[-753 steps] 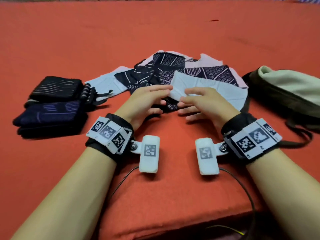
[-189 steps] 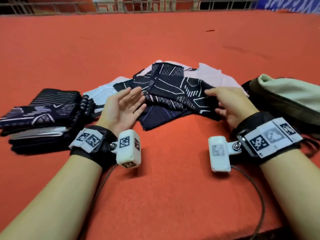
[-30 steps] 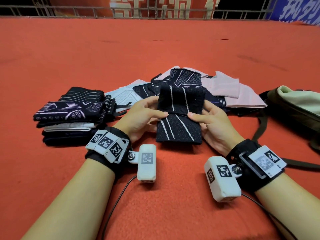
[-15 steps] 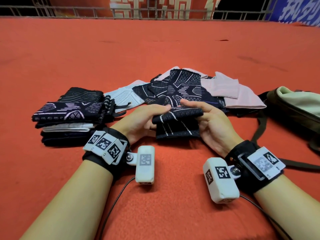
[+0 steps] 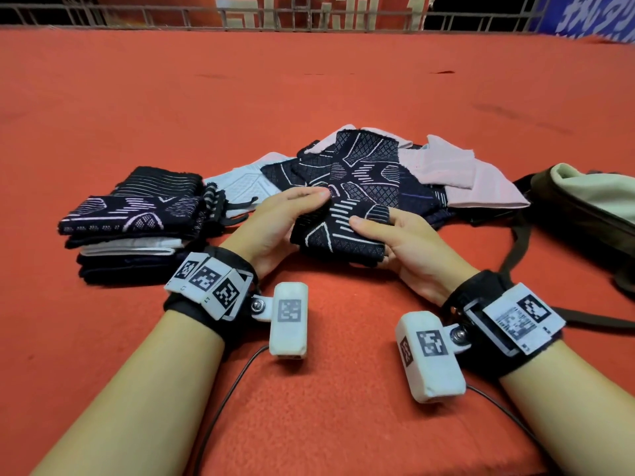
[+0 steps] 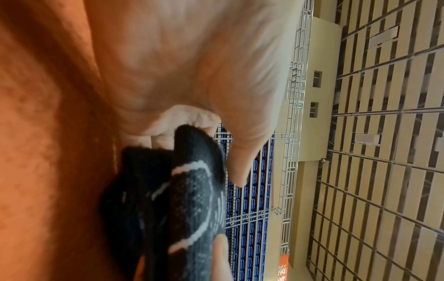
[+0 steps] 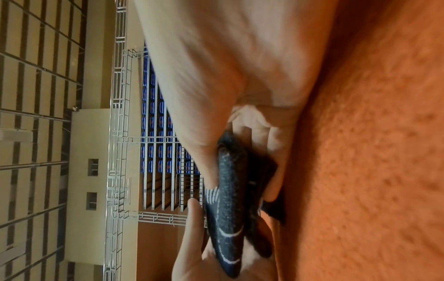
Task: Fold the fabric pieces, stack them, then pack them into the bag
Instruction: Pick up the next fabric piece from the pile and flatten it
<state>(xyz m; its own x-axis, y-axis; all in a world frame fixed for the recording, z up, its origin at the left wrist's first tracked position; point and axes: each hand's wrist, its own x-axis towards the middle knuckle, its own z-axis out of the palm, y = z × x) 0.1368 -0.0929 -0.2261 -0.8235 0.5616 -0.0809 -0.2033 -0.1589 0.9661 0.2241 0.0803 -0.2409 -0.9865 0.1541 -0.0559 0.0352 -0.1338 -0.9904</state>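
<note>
Both hands hold one folded dark cloth [image 5: 340, 231] just above the orange tabletop [image 5: 309, 389]. The left hand [image 5: 275, 225] pinches its left edge, thumb on top; the right hand [image 5: 409, 242] grips its right edge. Left of the cloth sits the folded stack [image 5: 137, 221]; behind it lies the unfolded pile [image 5: 378, 166]; the bag [image 5: 584, 204] lies to its right.

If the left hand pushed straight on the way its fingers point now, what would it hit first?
Probably the right hand: the left hand points rightward across the folded dark patterned fabric piece both grip. Depth is unclear; it might reach the unfolded pile instead.
</note>
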